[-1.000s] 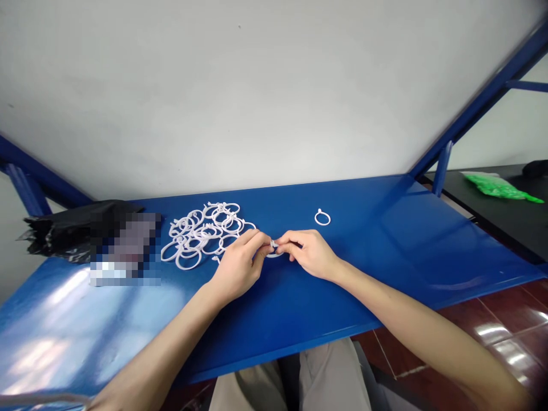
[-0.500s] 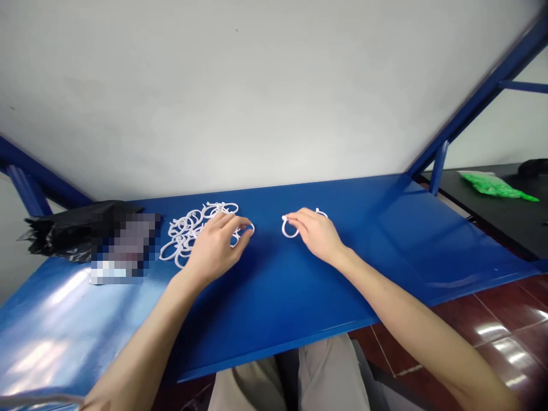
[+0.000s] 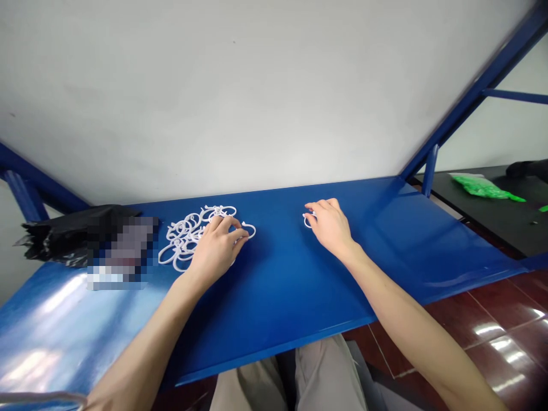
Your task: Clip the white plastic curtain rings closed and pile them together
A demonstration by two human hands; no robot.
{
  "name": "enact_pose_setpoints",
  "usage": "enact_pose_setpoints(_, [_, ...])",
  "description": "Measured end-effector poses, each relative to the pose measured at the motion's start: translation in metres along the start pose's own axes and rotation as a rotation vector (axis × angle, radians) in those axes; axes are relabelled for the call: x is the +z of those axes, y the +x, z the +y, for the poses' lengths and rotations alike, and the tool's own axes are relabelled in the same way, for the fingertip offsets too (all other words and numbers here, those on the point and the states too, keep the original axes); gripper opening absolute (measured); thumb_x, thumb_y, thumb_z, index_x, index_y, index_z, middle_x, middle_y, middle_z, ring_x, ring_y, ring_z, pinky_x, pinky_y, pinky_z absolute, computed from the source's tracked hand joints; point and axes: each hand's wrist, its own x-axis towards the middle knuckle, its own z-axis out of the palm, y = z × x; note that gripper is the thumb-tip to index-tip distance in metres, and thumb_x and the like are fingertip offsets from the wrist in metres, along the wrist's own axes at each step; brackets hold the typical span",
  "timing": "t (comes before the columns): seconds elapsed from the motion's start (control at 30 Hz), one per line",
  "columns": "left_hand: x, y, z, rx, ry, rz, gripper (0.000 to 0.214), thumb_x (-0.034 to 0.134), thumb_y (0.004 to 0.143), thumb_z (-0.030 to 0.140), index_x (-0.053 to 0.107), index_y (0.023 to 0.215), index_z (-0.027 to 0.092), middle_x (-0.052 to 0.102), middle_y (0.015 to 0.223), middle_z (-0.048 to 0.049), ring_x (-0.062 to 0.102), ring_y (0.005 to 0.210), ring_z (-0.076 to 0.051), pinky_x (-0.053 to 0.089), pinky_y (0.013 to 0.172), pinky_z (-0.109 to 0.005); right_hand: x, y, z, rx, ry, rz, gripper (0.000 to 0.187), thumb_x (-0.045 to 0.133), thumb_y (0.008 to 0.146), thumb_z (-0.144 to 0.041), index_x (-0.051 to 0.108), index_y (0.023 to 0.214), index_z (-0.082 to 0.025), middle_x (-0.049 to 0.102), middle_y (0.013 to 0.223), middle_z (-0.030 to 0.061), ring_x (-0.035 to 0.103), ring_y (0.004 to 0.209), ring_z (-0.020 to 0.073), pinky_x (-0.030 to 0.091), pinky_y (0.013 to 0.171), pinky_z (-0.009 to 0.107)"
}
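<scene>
Thumb and fingertips of my left hand [image 3: 218, 245] are closed on a white plastic ring [image 3: 252, 229] with a small knob at its end, like a shower curtain ring. This hand is over the right side of a heap of similar white rings [image 3: 180, 231], hiding part of it. Farther right, my right hand [image 3: 330, 224] hovers low above the blue table, thumb and fingers apart. Another white ring [image 3: 307, 221] shows between its thumb and fingers, mostly covered, seemingly on the tabletop.
On the left lie a black plastic bag [image 3: 64, 234] and a pixelated item [image 3: 124, 251]. The blue table [image 3: 274, 297] meets a pale wall [image 3: 257, 103] behind. Blue frame bars [image 3: 466, 97] slant at both sides. A green bag [image 3: 483, 185] lies on a black table at right.
My right hand has shifted right with its ring, and its fingers have parted. My left fingertips have closed on a ring at the heap's right edge.
</scene>
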Motion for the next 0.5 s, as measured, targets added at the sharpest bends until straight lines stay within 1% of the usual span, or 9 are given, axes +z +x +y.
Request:
enact_pose_setpoints(0.07, [-0.005, 0.003, 0.007, 0.049, -0.029, 0.067, 0.018, 0.059, 0.098, 0.026, 0.076, 0.095, 0.022, 0.065, 0.105, -0.0095, 0.054, 0.093, -0.024, 0.052, 0.084, -0.041, 0.004, -0.003, -0.010, -0.093, 0.164, -0.012, 0.025, 0.060, 0.101, -0.031, 0.074, 0.118, -0.020, 0.076, 0.110, 0.0095, 0.059, 0.110, 0.0295, 0.054, 0.093, 0.043])
enact_pose_setpoints(0.17, [-0.014, 0.006, 0.022, 0.132, -0.086, 0.152, 0.012, 0.063, 0.097, 0.022, 0.074, 0.099, 0.021, 0.064, 0.104, -0.0091, 0.052, 0.089, -0.021, 0.052, 0.080, -0.036, 0.009, -0.011, -0.027, -0.234, 0.427, -0.109, 0.027, 0.059, 0.102, -0.039, 0.072, 0.119, -0.022, 0.076, 0.109, 0.0063, 0.065, 0.106, 0.0238, 0.053, 0.096, 0.040])
enact_pose_setpoints(0.23, [-0.019, 0.007, 0.033, 0.185, -0.110, 0.179, 0.011, 0.064, 0.095, 0.018, 0.073, 0.100, 0.021, 0.065, 0.104, -0.0084, 0.051, 0.086, -0.020, 0.051, 0.077, -0.034, 0.012, -0.016, -0.036, -0.265, 0.581, -0.180, 0.029, 0.057, 0.103, -0.041, 0.069, 0.121, -0.022, 0.076, 0.108, 0.0054, 0.068, 0.101, 0.0208, 0.054, 0.092, 0.037])
enact_pose_setpoints(0.3, [-0.021, 0.007, 0.040, 0.224, -0.125, 0.188, 0.011, 0.064, 0.095, 0.016, 0.072, 0.099, 0.022, 0.065, 0.104, -0.0074, 0.052, 0.085, -0.019, 0.051, 0.076, -0.033, 0.013, -0.020, -0.043, -0.234, 0.710, -0.216, 0.027, 0.056, 0.103, -0.039, 0.068, 0.120, -0.022, 0.076, 0.102, 0.0036, 0.071, 0.091, 0.0179, 0.055, 0.084, 0.033])
enact_pose_setpoints(0.33, [-0.022, 0.007, 0.043, 0.233, -0.131, 0.190, 0.010, 0.064, 0.095, 0.016, 0.071, 0.099, 0.022, 0.066, 0.104, -0.0070, 0.054, 0.085, -0.018, 0.051, 0.077, -0.033, 0.014, -0.021, -0.045, -0.214, 0.752, -0.212, 0.024, 0.057, 0.103, -0.037, 0.068, 0.117, -0.022, 0.076, 0.098, 0.0024, 0.071, 0.085, 0.0166, 0.055, 0.080, 0.031])
enact_pose_setpoints(0.4, [-0.020, 0.007, 0.046, 0.222, -0.155, 0.197, 0.010, 0.063, 0.096, 0.016, 0.069, 0.101, 0.021, 0.066, 0.104, -0.0065, 0.057, 0.086, -0.018, 0.052, 0.079, -0.032, 0.015, -0.022, -0.046, -0.193, 0.783, -0.163, 0.018, 0.059, 0.101, -0.033, 0.069, 0.112, -0.022, 0.076, 0.093, 0.0010, 0.070, 0.079, 0.0151, 0.055, 0.076, 0.029])
enact_pose_setpoints(0.5, [-0.016, 0.006, 0.046, 0.124, -0.234, 0.222, 0.009, 0.061, 0.097, 0.017, 0.064, 0.106, 0.019, 0.067, 0.102, -0.0063, 0.063, 0.089, -0.016, 0.053, 0.082, -0.030, 0.016, -0.022, -0.044, -0.207, 0.757, -0.083, 0.014, 0.060, 0.099, -0.028, 0.070, 0.108, -0.023, 0.076, 0.092, 0.0011, 0.069, 0.076, 0.0147, 0.055, 0.074, 0.029])
